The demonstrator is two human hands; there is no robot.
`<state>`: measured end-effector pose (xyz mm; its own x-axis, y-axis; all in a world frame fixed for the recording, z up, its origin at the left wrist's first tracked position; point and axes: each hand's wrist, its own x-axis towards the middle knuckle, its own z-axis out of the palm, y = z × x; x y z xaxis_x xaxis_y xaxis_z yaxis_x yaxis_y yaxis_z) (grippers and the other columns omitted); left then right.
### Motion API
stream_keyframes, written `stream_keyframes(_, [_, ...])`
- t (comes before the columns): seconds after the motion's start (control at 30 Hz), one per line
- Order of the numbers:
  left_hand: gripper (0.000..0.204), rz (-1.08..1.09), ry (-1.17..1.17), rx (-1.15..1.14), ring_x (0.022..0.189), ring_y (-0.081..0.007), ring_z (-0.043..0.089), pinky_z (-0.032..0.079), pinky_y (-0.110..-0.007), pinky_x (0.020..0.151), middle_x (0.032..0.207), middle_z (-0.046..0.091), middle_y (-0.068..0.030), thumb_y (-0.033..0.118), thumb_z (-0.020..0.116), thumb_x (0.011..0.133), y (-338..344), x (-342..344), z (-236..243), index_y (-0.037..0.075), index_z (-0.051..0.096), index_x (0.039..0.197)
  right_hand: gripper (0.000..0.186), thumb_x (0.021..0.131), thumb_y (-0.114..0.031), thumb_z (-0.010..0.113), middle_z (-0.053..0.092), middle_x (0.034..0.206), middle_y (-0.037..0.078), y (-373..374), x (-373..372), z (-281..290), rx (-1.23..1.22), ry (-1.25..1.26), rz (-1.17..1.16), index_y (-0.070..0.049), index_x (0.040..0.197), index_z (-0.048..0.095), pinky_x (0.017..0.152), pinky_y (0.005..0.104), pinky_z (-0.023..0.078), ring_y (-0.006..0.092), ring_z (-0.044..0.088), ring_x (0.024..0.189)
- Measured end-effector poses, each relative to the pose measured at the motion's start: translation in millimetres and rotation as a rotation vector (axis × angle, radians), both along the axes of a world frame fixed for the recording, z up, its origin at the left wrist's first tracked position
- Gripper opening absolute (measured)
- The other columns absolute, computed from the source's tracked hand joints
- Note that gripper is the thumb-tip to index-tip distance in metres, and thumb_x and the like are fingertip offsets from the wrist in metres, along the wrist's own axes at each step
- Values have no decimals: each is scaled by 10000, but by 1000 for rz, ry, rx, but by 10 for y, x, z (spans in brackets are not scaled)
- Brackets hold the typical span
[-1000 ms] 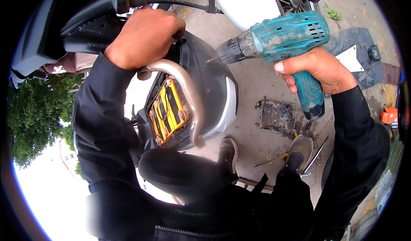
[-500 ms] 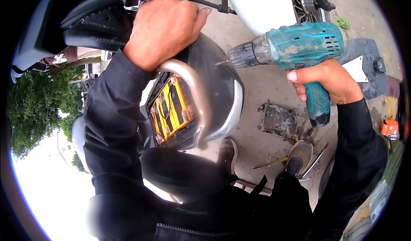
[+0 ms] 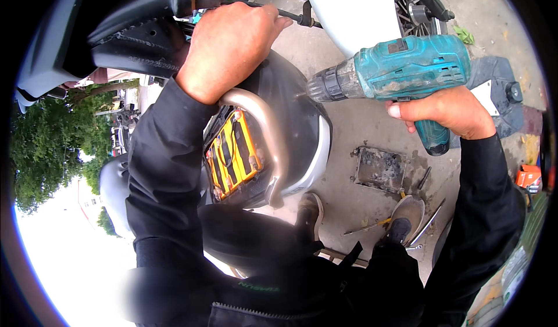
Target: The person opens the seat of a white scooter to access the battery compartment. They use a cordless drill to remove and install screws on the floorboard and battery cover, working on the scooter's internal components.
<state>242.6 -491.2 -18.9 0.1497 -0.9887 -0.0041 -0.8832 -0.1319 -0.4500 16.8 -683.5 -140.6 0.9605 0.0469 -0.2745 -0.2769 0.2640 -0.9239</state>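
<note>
On the left side, the left hand (image 3: 229, 48) is curled shut over the top of the grey scooter panel (image 3: 296, 135), right where the bent metal grab rail (image 3: 264, 129) begins. Its fingers reach up near the black handlebar grip (image 3: 145, 4). Just under that hand, a yellow and black part (image 3: 232, 153) shows inside the open body of the scooter. In the middle, the tip of the drill sits right at the side of the grey panel; it looks like it touches, but the bit is too small to see well. Going right, the teal cordless drill (image 3: 407, 68) lies flat, with its long body pointing left toward the panel. The right hand (image 3: 447, 115) is wrapped tight around the drill's handle from below. So the panel is to the left of the right hand, and the left hand is the one resting on it. Lower down, a dirty metal plate (image 3: 381, 167) and a screwdriver (image 3: 366, 227) lie on the concrete floor (image 3: 360, 124) by the person's shoes (image 3: 407, 214).
</note>
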Motion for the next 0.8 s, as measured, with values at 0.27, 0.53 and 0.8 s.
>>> stream_keyframes(0.27, [295,31,-47,-25,594,-365,649,505,-472,533,606,623,-155,315,618,1007,-33,-35,-36,85,654,825,312,842,-100,814,681,882,23,-63,-153,-195,86,-31,-50,-26,1120,693,648,290,509,127,596,686])
stream_keyframes(0.53, [177,-133,584,-301,898,-298,699,549,-359,808,977,697,-143,83,595,1005,424,-393,496,12,669,1148,552,766,-245,809,680,819,119,142,-1521,-396,137,55,-394,62,1190,632,683,359,543,219,654,676])
stream_keyframes(0.8, [265,-210,799,-1080,747,-186,637,501,-274,709,778,665,-101,-225,420,696,2233,-956,1034,-26,595,693,593,813,-271,770,611,771,96,890,-2166,291,-58,-130,-533,87,1250,588,753,360,516,211,609,686])
